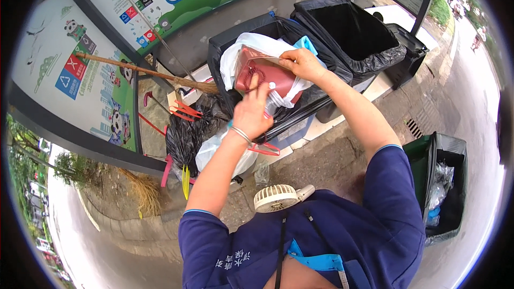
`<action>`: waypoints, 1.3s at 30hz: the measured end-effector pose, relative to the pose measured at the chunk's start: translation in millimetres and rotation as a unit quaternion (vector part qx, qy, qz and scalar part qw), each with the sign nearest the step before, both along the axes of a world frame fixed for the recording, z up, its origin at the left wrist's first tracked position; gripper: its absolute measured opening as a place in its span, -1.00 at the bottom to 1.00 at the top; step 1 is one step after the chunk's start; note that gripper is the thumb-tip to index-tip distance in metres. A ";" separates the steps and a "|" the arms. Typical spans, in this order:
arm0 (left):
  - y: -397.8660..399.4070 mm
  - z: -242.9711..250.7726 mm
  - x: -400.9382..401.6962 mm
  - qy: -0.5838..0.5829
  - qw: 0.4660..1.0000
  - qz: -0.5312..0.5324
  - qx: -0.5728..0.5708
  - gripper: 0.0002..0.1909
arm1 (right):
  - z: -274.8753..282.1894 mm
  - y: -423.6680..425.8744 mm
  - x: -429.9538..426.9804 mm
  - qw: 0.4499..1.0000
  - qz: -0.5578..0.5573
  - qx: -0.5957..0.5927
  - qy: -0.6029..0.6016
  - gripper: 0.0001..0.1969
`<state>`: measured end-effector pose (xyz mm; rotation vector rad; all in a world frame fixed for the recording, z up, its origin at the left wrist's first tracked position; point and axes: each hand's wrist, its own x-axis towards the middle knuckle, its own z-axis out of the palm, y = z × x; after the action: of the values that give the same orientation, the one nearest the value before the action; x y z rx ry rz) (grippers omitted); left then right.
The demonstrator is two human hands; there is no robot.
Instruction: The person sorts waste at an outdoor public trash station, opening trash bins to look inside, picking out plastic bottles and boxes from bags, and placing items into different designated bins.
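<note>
My right hand (302, 64) grips the upper edge of a reddish-brown paper bag (281, 78), thumb and fingers pinching its rim. Over the bag's front, my left hand (253, 112) has its fingers at a dark red cord handle (255, 78); whether they close on it I cannot tell. Clear plastic and a small white round piece lie beside the left fingers. A white plastic bag (231, 58) surrounds the paper bag, on top of a bin lined with black plastic (219, 44). Light blue material (307, 44) shows behind my right hand.
An open black-lined bin (345, 28) stands at the back right. Black (186, 132) and white (225, 152) rubbish bags lie on the left, near a straw broom (176, 79). A green bin (415, 168) with plastic waste stands right of me. Notice boards enclose the left and back.
</note>
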<state>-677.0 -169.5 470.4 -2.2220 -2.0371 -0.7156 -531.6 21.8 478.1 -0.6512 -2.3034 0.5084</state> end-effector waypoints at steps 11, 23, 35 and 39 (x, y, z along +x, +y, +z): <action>22.6 46.4 -62.8 0.062 0.966 0.032 0.250 -0.51 | -10.2 -15.8 29.8 0.991 0.009 0.114 -0.073 -0.69; -240.5 20.7 -148.7 -0.369 0.753 0.304 0.452 -0.59 | -70.9 46.2 73.3 0.990 -0.114 -0.059 -0.051 -0.65; -549.7 -250.4 -96.9 -0.386 0.517 0.664 0.380 -0.49 | -50.5 156.4 -72.9 0.971 -0.228 -0.022 -0.065 -0.65; -582.4 -277.8 -71.9 -0.452 0.453 0.650 0.409 -0.54 | 32.3 175.6 -80.8 0.971 -0.223 -0.072 0.058 -0.71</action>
<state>-748.9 -751.9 192.6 0.6175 -1.9463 -1.9582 -612.5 197.4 510.5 -1.1427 -1.9407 0.4844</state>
